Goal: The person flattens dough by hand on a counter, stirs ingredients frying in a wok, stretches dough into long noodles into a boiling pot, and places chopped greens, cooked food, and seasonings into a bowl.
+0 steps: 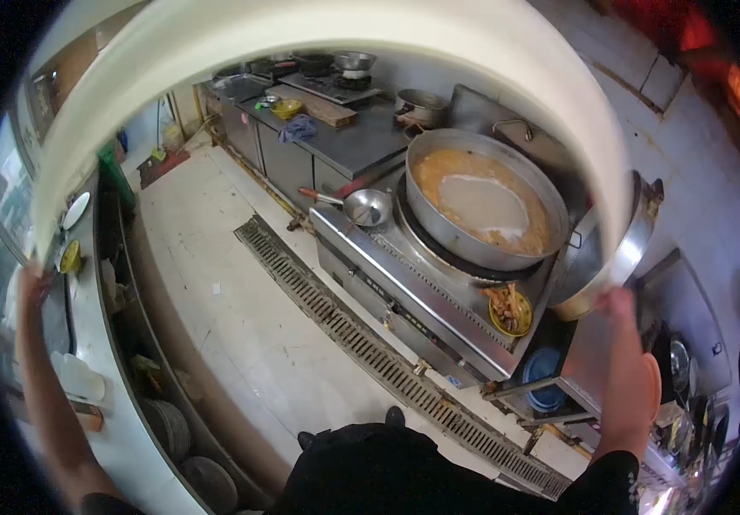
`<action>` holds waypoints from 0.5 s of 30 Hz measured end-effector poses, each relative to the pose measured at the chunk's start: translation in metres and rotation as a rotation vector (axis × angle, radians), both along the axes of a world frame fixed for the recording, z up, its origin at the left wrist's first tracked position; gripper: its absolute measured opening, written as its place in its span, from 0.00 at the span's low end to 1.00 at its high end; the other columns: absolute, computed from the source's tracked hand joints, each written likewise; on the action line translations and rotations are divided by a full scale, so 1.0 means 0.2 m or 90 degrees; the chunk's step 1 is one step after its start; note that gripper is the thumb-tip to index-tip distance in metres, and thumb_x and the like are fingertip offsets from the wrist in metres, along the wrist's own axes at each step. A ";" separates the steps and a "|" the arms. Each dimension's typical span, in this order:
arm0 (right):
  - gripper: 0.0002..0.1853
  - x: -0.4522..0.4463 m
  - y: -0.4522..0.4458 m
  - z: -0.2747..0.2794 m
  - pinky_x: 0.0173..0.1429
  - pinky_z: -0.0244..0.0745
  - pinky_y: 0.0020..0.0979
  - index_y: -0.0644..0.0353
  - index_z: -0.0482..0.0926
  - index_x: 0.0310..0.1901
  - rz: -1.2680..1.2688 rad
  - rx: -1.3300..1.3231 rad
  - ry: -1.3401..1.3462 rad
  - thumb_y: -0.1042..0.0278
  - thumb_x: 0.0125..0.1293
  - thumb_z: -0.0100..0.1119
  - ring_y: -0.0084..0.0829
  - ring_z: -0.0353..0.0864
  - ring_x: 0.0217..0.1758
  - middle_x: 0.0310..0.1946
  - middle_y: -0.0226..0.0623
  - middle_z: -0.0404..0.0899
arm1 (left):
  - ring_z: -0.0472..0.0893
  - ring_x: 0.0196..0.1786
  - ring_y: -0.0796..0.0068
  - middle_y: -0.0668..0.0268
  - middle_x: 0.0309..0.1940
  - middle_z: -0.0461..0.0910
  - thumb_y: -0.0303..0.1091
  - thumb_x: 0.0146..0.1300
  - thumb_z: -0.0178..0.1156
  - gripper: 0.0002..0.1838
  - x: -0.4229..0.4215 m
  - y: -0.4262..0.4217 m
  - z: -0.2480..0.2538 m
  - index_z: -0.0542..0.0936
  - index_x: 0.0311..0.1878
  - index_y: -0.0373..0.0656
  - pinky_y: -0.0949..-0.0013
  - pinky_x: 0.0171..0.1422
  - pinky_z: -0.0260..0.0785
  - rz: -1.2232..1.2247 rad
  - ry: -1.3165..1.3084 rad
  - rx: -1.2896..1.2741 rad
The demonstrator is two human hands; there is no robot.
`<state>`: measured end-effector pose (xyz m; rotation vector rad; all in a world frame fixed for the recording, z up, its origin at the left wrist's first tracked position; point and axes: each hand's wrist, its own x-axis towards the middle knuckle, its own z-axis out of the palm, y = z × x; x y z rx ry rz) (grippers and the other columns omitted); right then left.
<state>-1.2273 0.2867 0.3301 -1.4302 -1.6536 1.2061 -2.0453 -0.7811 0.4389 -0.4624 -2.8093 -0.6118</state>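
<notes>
A long, thick cream-coloured rope of dough point(327, 24) arches high across the top of the view, smeared by motion. One end runs down to my left hand point(35, 281), raised at the left above a counter, fingers closed round it. At the right, my right hand point(617, 300) grips the other end, in front of a large metal pot point(597, 266). Both arms are spread wide. Fine detail of the fingers is blurred.
A wide pan of brownish broth point(481, 197) stands on the steel stove point(413, 275). Beside it are a wok point(367, 207) and a yellow bowl of food pieces point(510, 311). A drain grate point(335, 318) crosses the floor. A counter point(117, 386) lines the left.
</notes>
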 end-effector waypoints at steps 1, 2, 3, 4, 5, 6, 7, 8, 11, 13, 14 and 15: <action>0.17 0.02 -0.01 -0.12 0.49 0.75 0.40 0.65 0.74 0.44 -0.027 -0.020 -0.091 0.56 0.66 0.52 0.39 0.79 0.44 0.40 0.42 0.79 | 0.78 0.33 0.66 0.61 0.26 0.76 0.48 0.60 0.52 0.17 0.11 0.12 -0.09 0.77 0.38 0.44 0.64 0.31 0.67 0.097 -0.037 0.037; 0.17 0.05 0.01 -0.10 0.49 0.75 0.40 0.65 0.74 0.44 -0.021 -0.016 -0.090 0.56 0.66 0.52 0.39 0.79 0.44 0.40 0.42 0.79 | 0.77 0.30 0.68 0.59 0.24 0.76 0.49 0.59 0.53 0.16 0.18 0.19 -0.16 0.76 0.35 0.45 0.63 0.30 0.66 0.195 -0.075 0.074; 0.17 0.11 0.07 -0.05 0.41 0.75 0.38 0.64 0.75 0.43 -0.003 -0.028 0.105 0.57 0.66 0.52 0.37 0.80 0.40 0.38 0.41 0.80 | 0.78 0.32 0.67 0.62 0.26 0.77 0.50 0.60 0.53 0.16 0.25 0.15 -0.01 0.77 0.36 0.46 0.64 0.33 0.67 0.130 -0.101 0.217; 0.16 0.16 0.08 0.02 0.34 0.74 0.36 0.64 0.76 0.42 0.014 -0.043 0.296 0.57 0.66 0.52 0.36 0.80 0.36 0.37 0.40 0.80 | 0.79 0.34 0.67 0.65 0.28 0.78 0.51 0.61 0.53 0.17 0.33 0.11 0.13 0.77 0.37 0.47 0.64 0.36 0.67 0.064 -0.134 0.370; 0.15 0.16 -0.01 0.26 0.49 0.75 0.39 0.63 0.75 0.43 0.058 -0.077 0.341 0.58 0.65 0.54 0.37 0.79 0.43 0.38 0.41 0.79 | 0.79 0.36 0.66 0.67 0.30 0.79 0.52 0.61 0.53 0.17 0.42 0.10 0.29 0.78 0.39 0.48 0.65 0.39 0.68 0.002 -0.172 0.513; 0.15 0.12 -0.07 0.34 0.43 0.75 0.38 0.62 0.75 0.42 -0.007 -0.063 0.435 0.57 0.65 0.55 0.36 0.79 0.38 0.34 0.40 0.79 | 0.79 0.34 0.67 0.67 0.30 0.79 0.52 0.61 0.54 0.17 0.42 0.06 0.33 0.78 0.39 0.47 0.66 0.37 0.67 -0.001 -0.153 0.546; 0.16 0.07 -0.14 0.42 0.37 0.75 0.36 0.61 0.76 0.41 -0.067 -0.039 0.527 0.56 0.64 0.56 0.34 0.79 0.33 0.29 0.38 0.78 | 0.79 0.33 0.69 0.66 0.30 0.78 0.51 0.61 0.54 0.18 0.41 0.05 0.28 0.77 0.40 0.46 0.67 0.35 0.67 0.041 -0.126 0.506; 0.16 0.18 0.03 0.23 0.33 0.73 0.34 0.61 0.76 0.41 -0.032 0.022 0.366 0.54 0.63 0.57 0.33 0.77 0.30 0.27 0.37 0.77 | 0.79 0.31 0.70 0.66 0.30 0.78 0.51 0.61 0.54 0.19 0.40 0.05 0.22 0.77 0.40 0.44 0.68 0.33 0.66 0.090 -0.112 0.458; 0.17 0.36 0.29 -0.14 0.22 0.65 0.30 0.60 0.76 0.38 -0.025 0.125 0.010 0.52 0.61 0.60 0.28 0.72 0.20 0.19 0.34 0.73 | 0.79 0.27 0.75 0.65 0.30 0.78 0.50 0.60 0.55 0.21 0.95 0.69 0.17 0.77 0.42 0.41 0.72 0.28 0.65 0.318 -0.248 0.390; 0.18 0.25 0.20 -0.15 0.18 0.59 0.28 0.58 0.76 0.36 -0.123 0.015 -0.061 0.50 0.59 0.62 0.25 0.67 0.15 0.15 0.32 0.69 | 0.78 0.26 0.75 0.64 0.29 0.78 0.50 0.59 0.55 0.19 0.33 0.07 0.04 0.77 0.41 0.41 0.72 0.26 0.63 0.210 -0.125 0.358; 0.18 0.21 0.13 0.03 0.19 0.63 0.30 0.59 0.75 0.34 -0.126 0.022 0.182 0.51 0.60 0.61 0.26 0.70 0.18 0.18 0.32 0.71 | 0.78 0.25 0.75 0.64 0.29 0.78 0.49 0.59 0.55 0.19 0.27 -0.05 0.10 0.77 0.40 0.41 0.72 0.25 0.63 0.165 -0.102 0.404; 0.18 0.15 0.03 0.23 0.20 0.68 0.32 0.61 0.73 0.33 -0.112 0.020 0.426 0.51 0.61 0.60 0.27 0.74 0.20 0.21 0.33 0.73 | 0.77 0.24 0.75 0.64 0.28 0.78 0.49 0.59 0.55 0.18 0.26 -0.10 0.18 0.77 0.40 0.42 0.72 0.24 0.62 0.132 -0.084 0.447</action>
